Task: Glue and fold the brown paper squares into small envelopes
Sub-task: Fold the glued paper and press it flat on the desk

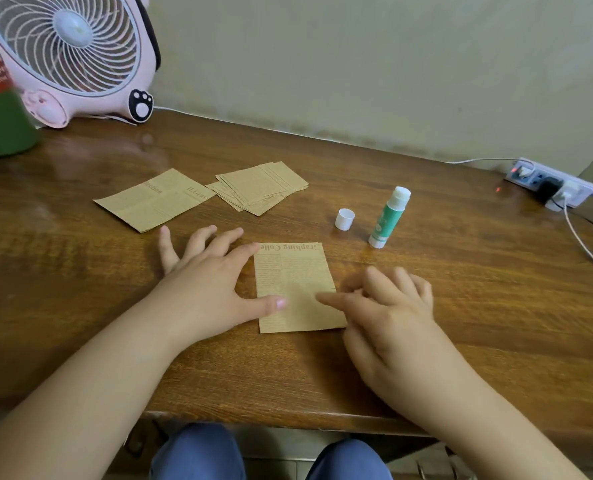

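Note:
A folded brown printed paper (295,275) lies flat on the wooden table (461,306) in front of me. My left hand (208,282) rests spread beside its left edge, the thumb pressing on the paper's lower left. My right hand (388,306) is at its right edge, the index finger pointing onto the paper's lower part. A green glue stick (388,218) stands uncapped to the upper right, its white cap (344,219) beside it. Further back lie a stack of brown paper pieces (262,187) and a larger brown sheet (154,200).
A pink desk fan (70,57) stands at the back left next to a green container (0,129). A power strip (551,183) with cables sits at the back right by the wall. My knees show below the table's front edge.

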